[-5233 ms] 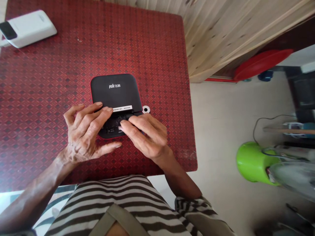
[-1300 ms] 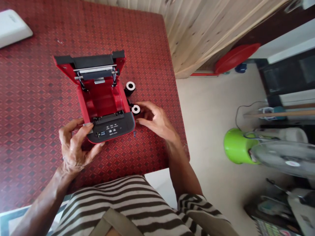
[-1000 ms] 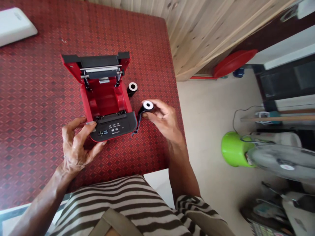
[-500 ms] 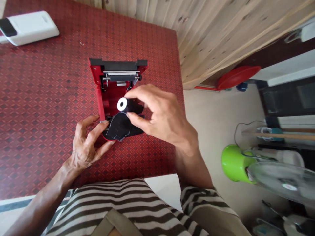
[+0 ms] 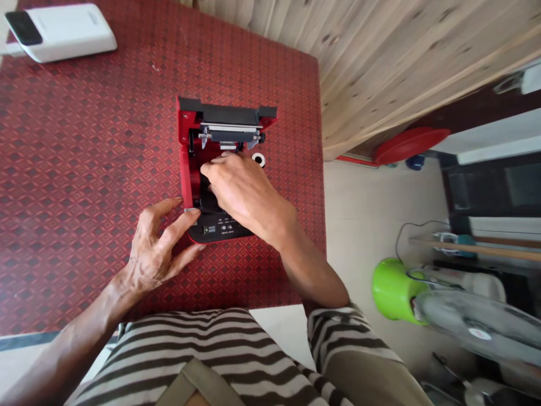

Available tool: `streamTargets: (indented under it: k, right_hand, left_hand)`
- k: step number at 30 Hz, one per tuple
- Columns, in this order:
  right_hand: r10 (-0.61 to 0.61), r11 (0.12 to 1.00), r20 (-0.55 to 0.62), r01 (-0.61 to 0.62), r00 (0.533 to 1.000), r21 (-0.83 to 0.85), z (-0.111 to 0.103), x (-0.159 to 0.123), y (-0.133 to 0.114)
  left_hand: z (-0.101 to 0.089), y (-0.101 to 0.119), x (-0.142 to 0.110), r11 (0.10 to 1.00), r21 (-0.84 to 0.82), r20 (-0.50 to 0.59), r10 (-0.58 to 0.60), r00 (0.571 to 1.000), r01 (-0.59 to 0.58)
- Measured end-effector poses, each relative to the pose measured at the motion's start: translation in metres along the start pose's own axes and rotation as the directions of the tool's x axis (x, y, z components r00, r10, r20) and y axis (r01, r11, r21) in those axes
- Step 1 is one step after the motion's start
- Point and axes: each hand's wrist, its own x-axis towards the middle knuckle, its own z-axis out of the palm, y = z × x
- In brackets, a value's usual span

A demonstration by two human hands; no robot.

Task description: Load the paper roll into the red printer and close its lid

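A small red and black printer (image 5: 185, 180) stands on the table with its lid raised, showing a roller and metal bar inside the lid. My left hand (image 5: 158, 245) grips its front left corner, fingers on the side wall and silver latch, thumb at the front edge. My right hand (image 5: 247, 194) reaches down into the compartment, fingers curled and partly hidden. Beneath those fingers shows the black roll (image 5: 207, 197), mostly covered by the hand. A white ring with a dark centre (image 5: 258, 159) shows just past the right hand; whether it belongs to the roll I cannot tell.
The red patterned table (image 5: 105, 169) carries a white device with a dark panel (image 5: 70, 32) at the far left. Wooden planks (image 5: 338, 67) rise along the back and right. On the floor at right are a green bucket (image 5: 391, 290) and a fan (image 5: 473, 316).
My right hand has moved the black roll down into the compartment, and its loose black flap no longer covers the front panel. My left hand keeps its place on the corner. The view has shifted slightly.
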Motion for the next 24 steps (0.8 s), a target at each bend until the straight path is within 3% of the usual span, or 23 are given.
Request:
streamTargets:
  k: [9,12,15,19,24]
  right_hand:
    - [-0.041,0.998,-0.002,0.041,0.999,0.058,0.007,0.006,0.007]
    - [-0.106,0.983,-0.12,0.122,0.987,0.139,0.007,-0.011,0.017]
    - [-0.164,0.928,-0.299,0.25,0.94,0.276,0.013,-0.037,0.027]
    - [-0.183,0.868,-0.422,0.347,0.888,0.355,0.029,-0.062,0.03]
    - [-0.112,0.894,-0.464,0.293,0.879,0.339,0.043,-0.069,0.021]
  left_hand:
    - [-0.001,-0.002,0.003,1.0,0.01,-0.001,-0.013,1.0,0.013]
    - [-0.009,0.0,0.007,0.999,-0.026,0.035,-0.022,0.999,0.023]
    - [-0.025,0.003,0.018,0.999,-0.03,0.042,-0.024,0.999,0.025]
    - [-0.049,-0.005,0.052,0.999,0.045,0.044,0.009,0.999,-0.011]
    - [-0.054,-0.031,0.124,0.999,0.05,-0.022,0.01,1.0,-0.009]
